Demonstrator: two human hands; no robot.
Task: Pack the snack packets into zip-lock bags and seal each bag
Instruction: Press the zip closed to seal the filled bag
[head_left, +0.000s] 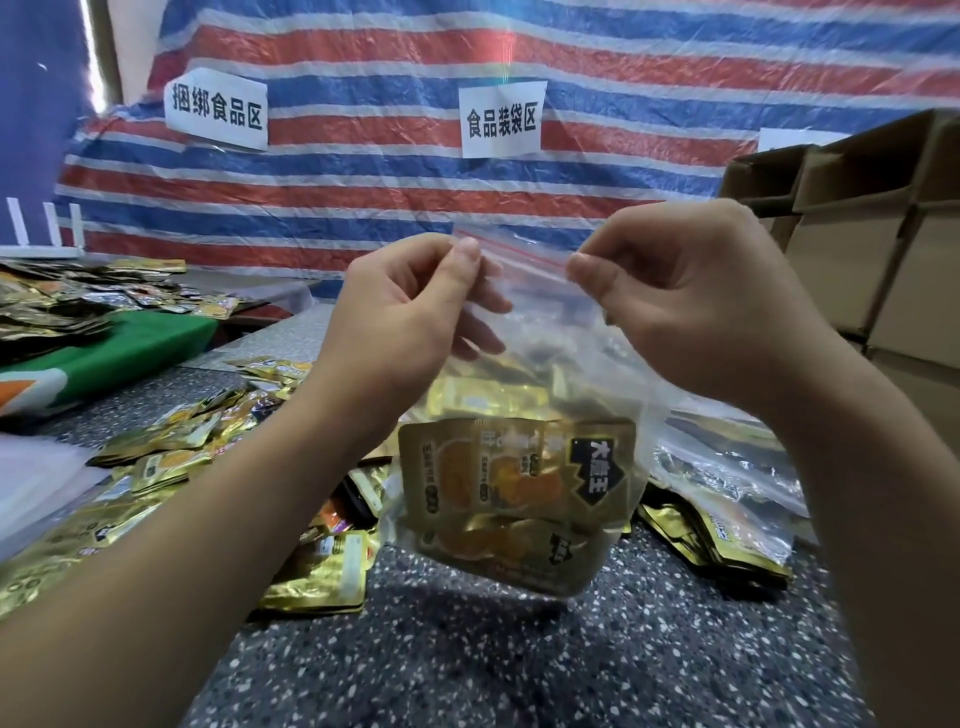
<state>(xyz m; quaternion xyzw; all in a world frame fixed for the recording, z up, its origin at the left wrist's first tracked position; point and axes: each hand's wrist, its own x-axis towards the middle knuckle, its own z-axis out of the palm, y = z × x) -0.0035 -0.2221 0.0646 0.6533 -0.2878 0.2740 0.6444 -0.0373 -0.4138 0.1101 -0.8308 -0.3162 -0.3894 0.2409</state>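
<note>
I'm at the sealing step: my left hand and right hand each pinch the red zip strip of the filled zip-lock bag above the speckled table, so next I'd press along it.

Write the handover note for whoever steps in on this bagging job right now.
Left hand: pinches the left end of the zip-lock bag at its red zip strip.
Right hand: pinches the right end of the same strip.
The bag hangs above the speckled table with gold snack packets inside.
Done: this bag is filled. Whether the strip is pressed closed along its length cannot be told.
Left: finish the seal, set the bag down, then bag the loose packets at left. More bagged packets lie at right.
</note>
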